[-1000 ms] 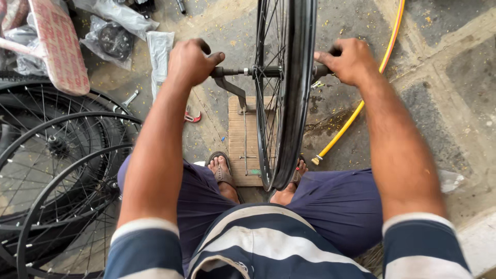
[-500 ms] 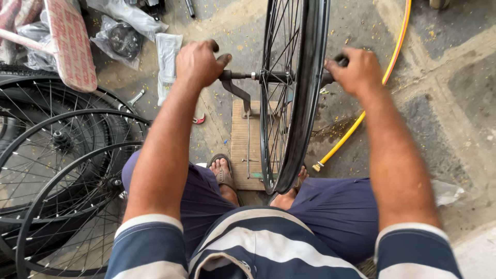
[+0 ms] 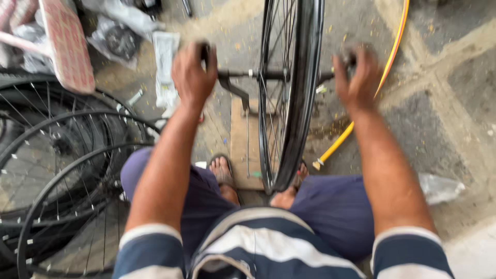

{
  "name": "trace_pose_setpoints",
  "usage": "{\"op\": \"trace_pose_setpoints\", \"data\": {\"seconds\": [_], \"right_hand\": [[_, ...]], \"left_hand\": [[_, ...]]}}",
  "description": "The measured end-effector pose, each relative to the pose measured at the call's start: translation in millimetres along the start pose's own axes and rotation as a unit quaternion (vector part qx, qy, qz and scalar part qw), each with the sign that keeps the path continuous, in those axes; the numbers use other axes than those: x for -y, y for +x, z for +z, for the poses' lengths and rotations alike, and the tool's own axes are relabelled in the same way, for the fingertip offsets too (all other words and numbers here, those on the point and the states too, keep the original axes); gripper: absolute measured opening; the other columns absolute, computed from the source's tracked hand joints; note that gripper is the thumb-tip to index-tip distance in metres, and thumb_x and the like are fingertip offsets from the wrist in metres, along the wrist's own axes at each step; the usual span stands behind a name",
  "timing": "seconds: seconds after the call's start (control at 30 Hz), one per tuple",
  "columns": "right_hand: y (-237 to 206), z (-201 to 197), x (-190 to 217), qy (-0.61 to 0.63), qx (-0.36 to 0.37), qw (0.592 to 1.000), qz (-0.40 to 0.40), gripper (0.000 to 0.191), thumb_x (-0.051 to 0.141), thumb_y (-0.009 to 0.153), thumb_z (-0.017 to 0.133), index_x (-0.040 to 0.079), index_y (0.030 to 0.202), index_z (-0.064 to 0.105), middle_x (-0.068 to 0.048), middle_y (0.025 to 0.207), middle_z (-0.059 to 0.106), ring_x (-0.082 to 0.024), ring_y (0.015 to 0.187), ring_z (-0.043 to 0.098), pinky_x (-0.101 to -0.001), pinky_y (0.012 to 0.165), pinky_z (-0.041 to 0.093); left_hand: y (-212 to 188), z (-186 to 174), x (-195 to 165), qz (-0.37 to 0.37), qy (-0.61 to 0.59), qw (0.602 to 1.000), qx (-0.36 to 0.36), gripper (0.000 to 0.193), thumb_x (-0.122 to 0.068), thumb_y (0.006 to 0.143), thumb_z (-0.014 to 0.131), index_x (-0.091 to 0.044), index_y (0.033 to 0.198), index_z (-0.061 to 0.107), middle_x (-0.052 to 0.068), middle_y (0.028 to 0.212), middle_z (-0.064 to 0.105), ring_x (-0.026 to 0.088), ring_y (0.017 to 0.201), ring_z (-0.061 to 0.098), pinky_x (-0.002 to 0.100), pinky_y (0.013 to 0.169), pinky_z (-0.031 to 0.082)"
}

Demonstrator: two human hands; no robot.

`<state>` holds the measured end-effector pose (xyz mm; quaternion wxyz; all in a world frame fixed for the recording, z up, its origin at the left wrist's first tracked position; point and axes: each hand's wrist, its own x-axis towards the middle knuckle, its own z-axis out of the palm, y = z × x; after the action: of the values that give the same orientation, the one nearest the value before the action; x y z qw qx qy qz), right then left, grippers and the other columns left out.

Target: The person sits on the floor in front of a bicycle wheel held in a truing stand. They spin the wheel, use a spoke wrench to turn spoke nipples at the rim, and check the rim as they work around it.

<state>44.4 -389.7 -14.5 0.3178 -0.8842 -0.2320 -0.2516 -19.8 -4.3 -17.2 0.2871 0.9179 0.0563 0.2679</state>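
Observation:
A black spoked bicycle wheel (image 3: 302, 103) stands upright between my knees, edge-on to me, on a metal axle stand (image 3: 235, 85). My left hand (image 3: 192, 73) is closed around the left end of the axle bar. At the right end of the same bar, my right hand (image 3: 356, 77) grips it too; it is blurred. Both my feet in sandals rest on a small wooden board (image 3: 243, 139) under the wheel.
Several loose black spoked rims (image 3: 57, 175) lie stacked at the left. A yellow hose (image 3: 361, 124) runs diagonally across the concrete floor at the right. Plastic bags (image 3: 165, 67) and a red patterned seat (image 3: 67, 46) lie at the upper left; a clear bag (image 3: 439, 188) at the right.
The view has shifted slightly and blurred. Both hands stay gripped on the axle ends; the right hand has moved a little and smears with motion.

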Motion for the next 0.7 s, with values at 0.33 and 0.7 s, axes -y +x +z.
{"op": "trace_pose_setpoints", "data": {"seconds": [0.33, 0.7], "right_hand": [[45, 8, -14, -0.056, 0.241, 0.961, 0.126, 0.052, 0.057, 0.099, 0.072, 0.006, 0.094, 0.073, -0.012, 0.081, 0.068, -0.029, 0.074, 0.067, -0.0452, 0.071, 0.052], [44, 25, -27, -0.046, 0.303, 0.938, 0.163, 0.045, 0.05, 0.096, 0.076, 0.005, 0.092, 0.074, -0.011, 0.076, 0.065, -0.028, 0.07, 0.066, -0.0439, 0.068, 0.051]], "left_hand": [[49, 10, 17, -0.048, 0.09, 0.98, 0.173, 0.041, -0.047, 0.084, 0.084, -0.008, 0.093, 0.075, 0.018, 0.081, 0.074, 0.037, 0.08, 0.069, 0.049, 0.071, 0.053], [42, 14, 18, -0.032, 0.053, 0.982, 0.177, 0.04, -0.046, 0.088, 0.081, -0.006, 0.094, 0.079, 0.021, 0.081, 0.074, 0.039, 0.079, 0.07, 0.048, 0.075, 0.054]]}}
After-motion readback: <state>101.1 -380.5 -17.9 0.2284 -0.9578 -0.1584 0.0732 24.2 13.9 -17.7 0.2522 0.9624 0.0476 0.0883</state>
